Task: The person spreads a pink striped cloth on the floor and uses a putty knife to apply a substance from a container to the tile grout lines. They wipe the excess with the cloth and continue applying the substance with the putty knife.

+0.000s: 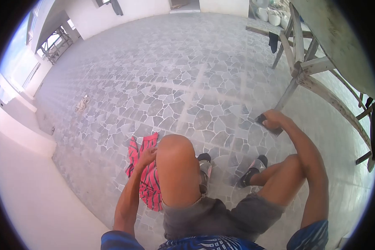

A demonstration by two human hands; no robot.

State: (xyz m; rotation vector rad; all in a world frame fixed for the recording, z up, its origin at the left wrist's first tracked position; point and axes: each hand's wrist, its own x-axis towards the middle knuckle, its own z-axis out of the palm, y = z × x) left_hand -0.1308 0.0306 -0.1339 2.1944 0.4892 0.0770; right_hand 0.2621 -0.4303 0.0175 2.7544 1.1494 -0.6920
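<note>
My left hand (148, 156) is closed on a red cloth (151, 187) with dark stripes, perhaps a garment. The cloth hangs in folds beside my bent left knee, its lower part near the floor. Out to the right, my right hand (273, 118) is wrapped round a dark flat object (275, 130). Part of that object shows below the fingers and part at their left; its exact kind is hard to make out. Both my knees are bent, and my sandalled feet rest on the floor between the hands.
A stone-patterned floor (202, 118) spreads ahead. A wooden trestle (298, 68) stands at right, with a dark cloth (273, 42) hanging on it. A pale low wall (21, 154) runs along the left. A tangled light bundle (83, 103) lies farther off. White containers (274, 17) stand at the back.
</note>
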